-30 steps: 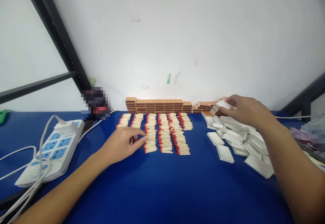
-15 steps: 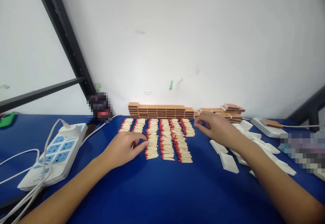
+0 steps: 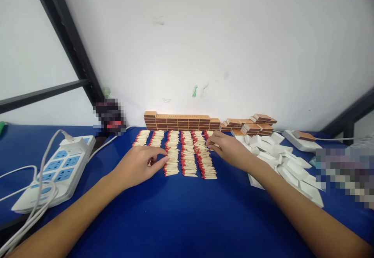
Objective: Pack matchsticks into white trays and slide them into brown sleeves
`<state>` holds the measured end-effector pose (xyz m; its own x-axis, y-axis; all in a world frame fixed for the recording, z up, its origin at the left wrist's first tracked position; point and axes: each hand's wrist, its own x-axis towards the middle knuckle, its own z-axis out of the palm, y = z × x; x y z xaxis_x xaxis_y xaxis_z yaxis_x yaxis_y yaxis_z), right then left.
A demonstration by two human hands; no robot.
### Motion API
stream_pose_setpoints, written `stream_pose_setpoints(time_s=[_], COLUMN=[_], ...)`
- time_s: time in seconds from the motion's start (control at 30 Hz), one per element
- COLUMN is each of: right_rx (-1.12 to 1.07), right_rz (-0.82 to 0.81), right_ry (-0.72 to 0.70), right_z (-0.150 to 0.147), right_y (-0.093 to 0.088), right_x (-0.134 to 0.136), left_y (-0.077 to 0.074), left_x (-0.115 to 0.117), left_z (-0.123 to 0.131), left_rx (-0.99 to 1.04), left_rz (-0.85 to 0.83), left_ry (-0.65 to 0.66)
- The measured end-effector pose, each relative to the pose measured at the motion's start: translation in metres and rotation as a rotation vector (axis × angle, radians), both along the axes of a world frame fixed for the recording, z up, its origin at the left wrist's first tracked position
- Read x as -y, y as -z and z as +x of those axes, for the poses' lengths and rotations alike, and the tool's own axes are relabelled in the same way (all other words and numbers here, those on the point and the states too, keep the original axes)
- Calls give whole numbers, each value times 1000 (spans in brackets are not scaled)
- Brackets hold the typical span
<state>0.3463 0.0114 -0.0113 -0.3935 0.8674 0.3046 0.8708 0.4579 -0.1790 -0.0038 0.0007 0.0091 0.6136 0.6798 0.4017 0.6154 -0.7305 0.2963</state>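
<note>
Left hand (image 3: 137, 167) rests open, fingertips touching the matchstick rows (image 3: 187, 157) on the blue table (image 3: 187, 219), while right hand (image 3: 230, 149) curls onto the rightmost row, and whether it is pinching any is unclear.

Both my forearms come in from the bottom corners and angle toward mid-frame. My left hand (image 3: 139, 165) sits palm down just left of centre, fingers loosely curled, index poking out to the right. My right hand (image 3: 230, 149) is palm down too, fingertips bunched, pointing left.
</note>
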Motion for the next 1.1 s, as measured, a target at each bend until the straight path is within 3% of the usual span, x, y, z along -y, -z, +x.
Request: stream_pose_setpoints(time_s=[0.3, 0.83, 0.97, 1.1], right_rx=[51, -32, -140, -167], right_rz=[-143, -36, 103, 245], right_ry=[50, 20, 81, 291], right_z=[-2, -3, 14, 55], right_y=[-2, 6, -6, -28], right_x=[1, -7, -17, -37], left_y=[2, 0, 0, 1], left_x=[0, 0, 0, -3], left_z=[1, 1, 0, -2], left_rx=[-9, -17, -12, -20], left_rz=[20, -4, -13, -48], left_ry=[7, 15, 5, -18])
